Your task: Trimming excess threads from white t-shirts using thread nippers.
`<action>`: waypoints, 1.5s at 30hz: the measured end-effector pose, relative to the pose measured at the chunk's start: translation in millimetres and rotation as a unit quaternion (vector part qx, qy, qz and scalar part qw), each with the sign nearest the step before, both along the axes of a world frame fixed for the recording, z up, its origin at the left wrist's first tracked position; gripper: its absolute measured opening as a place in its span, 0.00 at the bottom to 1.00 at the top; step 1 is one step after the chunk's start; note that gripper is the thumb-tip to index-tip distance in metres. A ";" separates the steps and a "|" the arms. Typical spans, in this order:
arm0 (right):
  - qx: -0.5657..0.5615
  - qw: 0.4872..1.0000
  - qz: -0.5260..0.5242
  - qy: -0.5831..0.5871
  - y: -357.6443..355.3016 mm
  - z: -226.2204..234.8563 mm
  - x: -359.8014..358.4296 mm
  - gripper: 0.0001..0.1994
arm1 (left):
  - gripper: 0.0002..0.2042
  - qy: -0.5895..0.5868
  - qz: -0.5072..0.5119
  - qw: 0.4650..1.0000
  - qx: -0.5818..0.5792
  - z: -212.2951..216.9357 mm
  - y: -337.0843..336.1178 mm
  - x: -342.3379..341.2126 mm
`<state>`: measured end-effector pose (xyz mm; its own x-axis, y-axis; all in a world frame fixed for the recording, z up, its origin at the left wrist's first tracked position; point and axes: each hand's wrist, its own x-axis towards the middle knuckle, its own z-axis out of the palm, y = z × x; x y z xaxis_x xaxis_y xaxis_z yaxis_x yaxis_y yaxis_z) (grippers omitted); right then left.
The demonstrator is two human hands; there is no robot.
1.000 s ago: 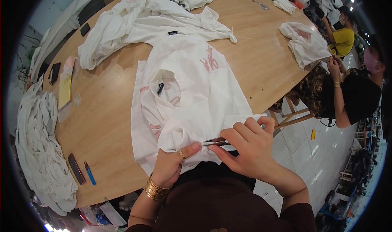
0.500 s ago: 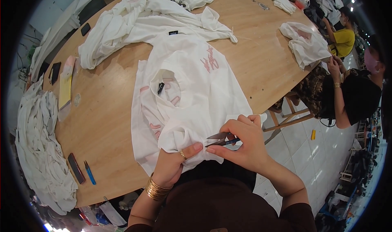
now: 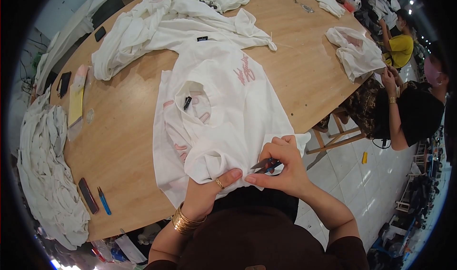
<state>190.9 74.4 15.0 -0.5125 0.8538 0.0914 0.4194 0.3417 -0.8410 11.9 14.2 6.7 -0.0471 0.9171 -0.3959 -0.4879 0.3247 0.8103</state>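
While the left hand [image 3: 208, 194] pinches the white shirt's [image 3: 223, 113] hem, the right hand's [image 3: 281, 167] fingers curl closed around small snips [image 3: 263, 165].

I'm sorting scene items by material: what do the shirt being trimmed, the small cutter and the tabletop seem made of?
White shirt: soft knit fabric, probably cotton, matte; it folds and creases limply. Small cutter in the right hand: dark blades look metal, though too small to be sure. Table: pale wood or wood-look laminate, smooth, with faint grain.
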 end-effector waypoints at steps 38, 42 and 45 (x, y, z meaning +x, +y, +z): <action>0.087 0.996 0.009 0.023 -1.7 -2.6 12.5 0.17 | 0.18 -0.014 -0.038 0.999 -0.003 0.1 1.8 4.6; 0.190 0.980 -0.026 -0.047 -4.5 10.7 7.8 0.16 | 0.18 -0.006 -0.054 0.999 0.001 3.5 0.4 0.0; 0.236 0.967 -0.045 -0.083 -8.1 18.9 4.6 0.15 | 0.17 0.005 -0.053 0.999 0.005 5.1 -0.3 -0.8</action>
